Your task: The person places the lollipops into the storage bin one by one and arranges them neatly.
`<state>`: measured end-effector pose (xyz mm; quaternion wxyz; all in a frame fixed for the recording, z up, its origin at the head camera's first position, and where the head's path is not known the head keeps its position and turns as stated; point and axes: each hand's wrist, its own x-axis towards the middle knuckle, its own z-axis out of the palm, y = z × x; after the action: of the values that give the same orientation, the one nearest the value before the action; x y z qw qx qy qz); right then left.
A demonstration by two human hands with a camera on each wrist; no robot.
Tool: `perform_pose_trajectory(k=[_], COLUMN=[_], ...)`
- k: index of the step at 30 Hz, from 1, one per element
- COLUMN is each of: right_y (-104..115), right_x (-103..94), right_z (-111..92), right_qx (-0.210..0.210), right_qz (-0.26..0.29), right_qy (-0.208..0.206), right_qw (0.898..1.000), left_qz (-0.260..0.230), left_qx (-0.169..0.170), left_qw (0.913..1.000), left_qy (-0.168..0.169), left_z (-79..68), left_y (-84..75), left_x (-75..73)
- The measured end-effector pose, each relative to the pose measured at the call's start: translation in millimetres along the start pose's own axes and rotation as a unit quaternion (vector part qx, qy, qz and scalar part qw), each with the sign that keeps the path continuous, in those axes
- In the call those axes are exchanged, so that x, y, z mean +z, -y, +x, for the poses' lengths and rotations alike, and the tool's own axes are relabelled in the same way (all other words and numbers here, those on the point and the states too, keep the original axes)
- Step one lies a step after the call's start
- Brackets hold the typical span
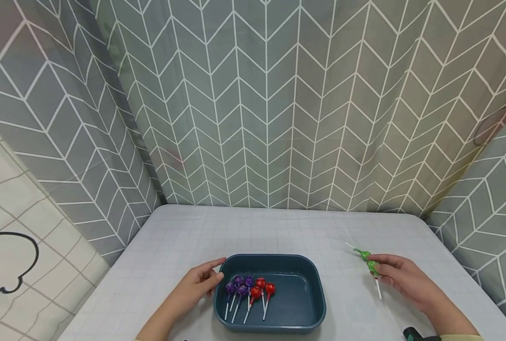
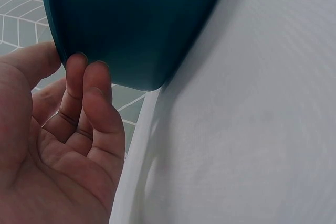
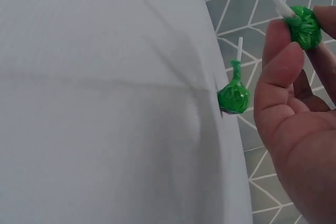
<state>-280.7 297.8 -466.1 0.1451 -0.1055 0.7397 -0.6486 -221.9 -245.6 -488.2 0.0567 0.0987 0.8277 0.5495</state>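
Note:
My left hand [image 1: 200, 283] grips the left rim of a dark teal rectangular tray [image 1: 284, 327]. In the left wrist view its thumb is over the rim and its fingertips touch the tray's outer wall [image 2: 131, 51]. To the right of the tray, my right hand [image 1: 399, 277] pinches a green-wrapped lollipop [image 3: 305, 27] by its candy head, white stick sticking out. A second green lollipop [image 3: 234, 95] lies on the table just beyond those fingertips. Several purple lollipops [image 1: 242, 290] and three red lollipops [image 1: 270, 288] lie in the tray's left half, sticks toward me.
The table [image 1: 253, 232] has a white cloth cover. A grey curtain [image 1: 278, 118] with white chevron lines hangs behind it and along both sides. A small dark object [image 1: 412, 334] shows by my right wrist at the bottom edge.

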Motion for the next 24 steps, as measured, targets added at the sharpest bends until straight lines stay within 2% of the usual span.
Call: perform_pose_trajectory(k=[4,8,12,19,24], right_y=[2.7,6.5,13.6,28.9,39.4], right_x=[0.8,6.2,13.6,27.1,38.4], right_z=[-3.2,-5.7,-7.5,-8.5,-8.2], right_qx=[-0.037,-0.054,-0.054,-0.017,-0.025], right_qz=[0.03,0.026,-0.024,-0.115,-0.147], right_qy=[0.05,0.066,0.051,0.006,-0.003], right_qw=[0.998,0.996,0.997,0.993,0.989], left_qz=[0.0,0.0,-0.002,-0.007,-0.004], left_qx=[0.002,0.002,0.003,0.007,0.01], left_qw=[1.0,1.0,1.0,0.9999,0.9999], left_qy=[0.001,0.001,0.001,0.003,0.002], left_z=[-0.7,-1.9,-3.6,-5.5,-6.8], left_y=[0.9,1.9,3.0,4.6,5.8], left_x=[-0.2,0.1,0.4,0.4,0.5])
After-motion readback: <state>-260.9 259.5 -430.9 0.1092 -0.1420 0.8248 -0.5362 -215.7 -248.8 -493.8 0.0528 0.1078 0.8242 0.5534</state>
